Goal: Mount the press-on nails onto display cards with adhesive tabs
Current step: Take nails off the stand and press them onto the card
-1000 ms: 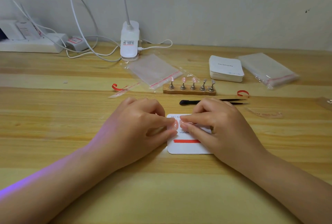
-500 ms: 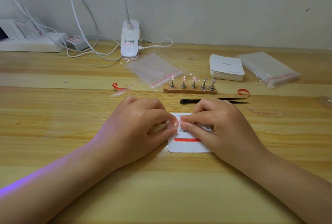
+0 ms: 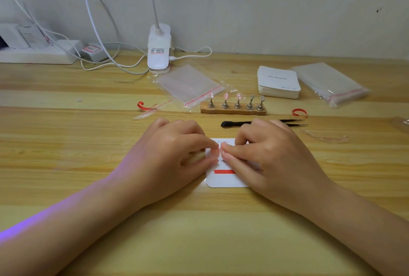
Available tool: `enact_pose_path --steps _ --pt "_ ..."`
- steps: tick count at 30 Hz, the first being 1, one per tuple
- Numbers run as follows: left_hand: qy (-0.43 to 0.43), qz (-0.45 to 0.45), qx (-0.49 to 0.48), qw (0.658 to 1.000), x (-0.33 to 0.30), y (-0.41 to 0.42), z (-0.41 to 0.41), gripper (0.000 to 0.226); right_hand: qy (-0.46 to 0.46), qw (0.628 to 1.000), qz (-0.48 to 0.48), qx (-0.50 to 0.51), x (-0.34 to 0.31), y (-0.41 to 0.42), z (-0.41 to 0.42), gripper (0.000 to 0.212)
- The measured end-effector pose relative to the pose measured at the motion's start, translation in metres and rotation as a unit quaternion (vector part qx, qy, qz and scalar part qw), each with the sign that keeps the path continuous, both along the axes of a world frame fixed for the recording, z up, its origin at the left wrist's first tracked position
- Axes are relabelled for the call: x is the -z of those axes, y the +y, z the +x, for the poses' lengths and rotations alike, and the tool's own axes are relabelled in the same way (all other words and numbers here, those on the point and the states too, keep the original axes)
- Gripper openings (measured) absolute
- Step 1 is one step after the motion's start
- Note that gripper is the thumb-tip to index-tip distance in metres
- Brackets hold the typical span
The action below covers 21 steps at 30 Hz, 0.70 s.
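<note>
Wooden bench (image 3: 66, 142) carries the work. A small pink nail (image 3: 215, 151) is pinched at the card's upper left by the curled fingers of the left hand (image 3: 174, 154). The white card (image 3: 223, 179) is pressed flat under the right hand (image 3: 272, 156), whose fingertips meet the nail. Seating seems under way; firm pressing, then a nail from the stand (image 3: 233, 109), is likely called for.

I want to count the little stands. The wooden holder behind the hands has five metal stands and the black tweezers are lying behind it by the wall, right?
Not quite. The wooden holder does carry five metal stands, but the black tweezers lie in front of it, between the holder and the hands, not by the wall. The head view shows this.
</note>
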<state>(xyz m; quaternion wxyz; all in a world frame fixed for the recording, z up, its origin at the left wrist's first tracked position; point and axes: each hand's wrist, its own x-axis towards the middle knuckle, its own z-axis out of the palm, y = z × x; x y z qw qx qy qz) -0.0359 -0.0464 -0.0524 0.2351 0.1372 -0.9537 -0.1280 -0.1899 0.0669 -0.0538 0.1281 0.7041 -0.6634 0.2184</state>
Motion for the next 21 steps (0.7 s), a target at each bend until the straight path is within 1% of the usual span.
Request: enact_pose_path --steps 4,6,7,8,9,11,12,13,15,18,21 --pt "-0.007 0.001 -0.001 1.000 -0.0005 -0.0002 0.0000 0.031 0.062 0.998 -0.027 -0.006 -0.0021 -0.0001 0.0012 0.030" --pt "-0.009 -0.001 -0.003 1.000 -0.0005 -0.0002 -0.0002 0.032 0.076 0.997 -0.028 -0.010 -0.0017 0.0004 0.0016 0.029" --pt "-0.011 0.000 -0.004 1.000 -0.0004 -0.0001 0.0000 0.032 0.069 0.997 -0.021 -0.007 -0.0012 0.0008 0.0014 0.030" --pt "-0.011 0.003 -0.007 1.000 -0.0003 -0.0002 0.0001 0.033 0.042 0.999 -0.008 0.000 -0.0005 0.0008 0.0007 0.030" --pt "-0.010 0.006 -0.009 1.000 -0.0001 -0.0004 0.0002 0.035 -0.008 1.000 0.009 0.011 0.0000 0.0005 -0.0004 0.030" --pt "-0.010 0.009 -0.011 1.000 0.0004 -0.0009 -0.0001 0.038 -0.141 0.989 0.028 0.027 0.0011 -0.0007 -0.0051 0.027" --pt "-0.011 0.010 -0.011 1.000 0.0006 -0.0011 -0.0004 0.039 -0.185 0.982 0.018 0.028 0.0012 -0.0010 -0.0063 0.024" --pt "-0.011 0.012 -0.010 1.000 0.0007 -0.0013 -0.0007 0.039 -0.197 0.980 0.003 0.031 0.0010 -0.0010 -0.0064 0.022" --pt "-0.009 0.016 -0.007 1.000 0.0009 -0.0014 -0.0004 0.037 -0.162 0.986 -0.012 0.022 0.0007 0.0000 -0.0046 0.024" --pt "-0.005 0.016 -0.009 1.000 0.0016 -0.0011 0.0003 0.036 -0.098 0.995 -0.006 0.000 0.0013 0.0013 -0.0010 0.027" --pt "0.007 0.010 -0.019 1.000 0.0027 -0.0030 0.0002 0.036 -0.085 0.996 -0.010 0.003 0.0002 -0.0017 -0.0009 0.026"
